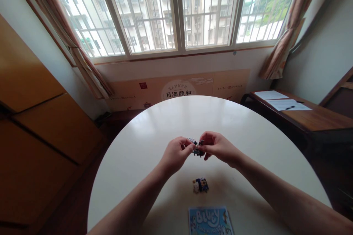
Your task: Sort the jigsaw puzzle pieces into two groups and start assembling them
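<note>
My left hand (178,154) and my right hand (217,147) meet over the middle of the round white table (124,176). Between their fingertips are small dark jigsaw puzzle pieces (196,150) with knobbed edges. The left thumb and fingers pinch the left side, with a pale patterned part showing behind them. At the right side, the right thumb and fingers close on a dark piece; the fingers partly hide where the pieces meet. Closer to me, a small cluster of blue, white and tan jigsaw pieces (200,185) lies flat on the table.
A light blue "Bluey" card or booklet (211,221) lies at the table's near edge. To the right, a wooden desk (328,114) bears white papers (289,104) and a dark pen. Wooden cabinets (38,154) stand on the left. Beyond the table are a printed banner (231,84) and barred windows.
</note>
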Motion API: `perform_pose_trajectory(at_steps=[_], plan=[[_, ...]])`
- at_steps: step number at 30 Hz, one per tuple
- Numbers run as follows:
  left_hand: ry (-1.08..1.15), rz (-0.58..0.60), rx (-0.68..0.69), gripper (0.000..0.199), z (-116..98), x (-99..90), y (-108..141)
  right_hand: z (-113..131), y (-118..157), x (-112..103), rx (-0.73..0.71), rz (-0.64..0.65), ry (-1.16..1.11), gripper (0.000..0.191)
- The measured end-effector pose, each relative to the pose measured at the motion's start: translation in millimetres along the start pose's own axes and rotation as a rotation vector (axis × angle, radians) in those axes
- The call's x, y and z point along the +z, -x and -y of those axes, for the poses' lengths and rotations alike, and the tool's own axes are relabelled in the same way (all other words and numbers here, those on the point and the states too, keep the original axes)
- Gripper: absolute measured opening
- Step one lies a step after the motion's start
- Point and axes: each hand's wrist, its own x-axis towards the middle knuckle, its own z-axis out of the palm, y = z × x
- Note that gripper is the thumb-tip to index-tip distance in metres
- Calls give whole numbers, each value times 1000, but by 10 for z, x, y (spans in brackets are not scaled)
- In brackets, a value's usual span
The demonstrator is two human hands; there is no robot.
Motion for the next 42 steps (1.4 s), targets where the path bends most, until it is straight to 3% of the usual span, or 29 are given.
perform_pose_trajectory(at_steps=[11,21,30,36,42], plan=[[102,32,-85,28,-34,-8,-3,-38,-8,-2,-50,-5,3,43],[168,46,-118,30,47,5,-26,-58,13,38,-213,-59,190,34],[215,24,-143,35,39,-15,-40,-104,6,18,-263,-86,196,33],[272,54,-112,39,27,-33,-32,-90,13,6,-262,-52,202,30],[288,81,-117,29,-22,-41,-24,-98,39,29,-294,-24,224,26]])
